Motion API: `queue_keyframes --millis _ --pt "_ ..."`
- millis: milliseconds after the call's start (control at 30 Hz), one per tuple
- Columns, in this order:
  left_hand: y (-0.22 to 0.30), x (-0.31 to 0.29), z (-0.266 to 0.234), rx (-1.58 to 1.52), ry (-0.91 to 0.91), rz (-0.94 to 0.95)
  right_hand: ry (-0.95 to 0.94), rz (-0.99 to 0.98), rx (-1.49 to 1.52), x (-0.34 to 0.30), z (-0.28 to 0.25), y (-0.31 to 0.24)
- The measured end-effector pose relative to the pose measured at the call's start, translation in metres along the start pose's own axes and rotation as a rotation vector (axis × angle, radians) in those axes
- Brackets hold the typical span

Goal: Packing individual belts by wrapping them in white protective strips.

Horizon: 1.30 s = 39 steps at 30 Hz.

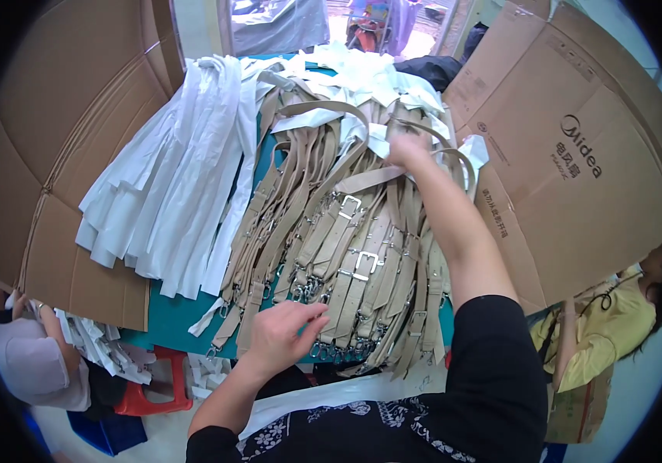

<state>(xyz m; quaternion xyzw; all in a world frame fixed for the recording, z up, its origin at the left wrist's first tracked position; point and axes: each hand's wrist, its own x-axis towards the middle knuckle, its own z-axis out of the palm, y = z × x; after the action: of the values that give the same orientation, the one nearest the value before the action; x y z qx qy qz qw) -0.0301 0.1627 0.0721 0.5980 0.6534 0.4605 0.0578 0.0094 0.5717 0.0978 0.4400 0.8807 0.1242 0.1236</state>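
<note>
A thick pile of beige straps (323,224) with silver buckles and metal clips at their near ends lies across the table. Over the far part of this pile my right hand (408,150) is closed on a beige strap (369,180); the hand is slightly blurred, and its fingertips are partly hidden. Another strap (331,106) arches up just left of it. My left hand (283,333) hovers by the near edge of the pile, fingers curled, thumb apart from the index finger, nothing visible between them. Long white wrapping strips (184,170) lie in a stack on the left.
Opened cardboard sheets stand at the left (76,131) and right (577,154) of the green table (163,312). More white wrappings (346,73) cover the far end. A red stool (163,386) is below left. One person (38,359) sits at left, another in yellow (616,336) at right.
</note>
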Motion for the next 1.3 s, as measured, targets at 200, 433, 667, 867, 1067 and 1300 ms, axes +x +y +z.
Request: queue_keyframes --millis 200,433,667,867,1067,1300 --pt "-0.073 -0.077 -0.068 0.721 0.204 -0.367 0.262 0.139 0.322 0.023 0.037 0.022" --pt "-0.095 -0.108 -0.080 0.722 0.002 -0.464 0.101 0.218 1.724 0.047 -0.055 0.043" --pt "-0.063 -0.062 -0.077 0.541 0.177 -0.411 -0.302 -0.036 2.315 -0.093 -0.053 -0.028" --pt "-0.015 0.003 -0.048 0.169 0.231 0.295 -1.052 -0.114 2.361 -0.246 -0.020 -0.098" --pt "0.013 0.006 -0.077 -0.246 -0.133 0.481 -1.287 -0.240 2.407 -0.281 -0.005 -0.098" --pt "0.017 -0.014 -0.087 -0.496 0.069 0.453 -1.338 -0.400 2.232 -0.300 -0.022 -0.119"
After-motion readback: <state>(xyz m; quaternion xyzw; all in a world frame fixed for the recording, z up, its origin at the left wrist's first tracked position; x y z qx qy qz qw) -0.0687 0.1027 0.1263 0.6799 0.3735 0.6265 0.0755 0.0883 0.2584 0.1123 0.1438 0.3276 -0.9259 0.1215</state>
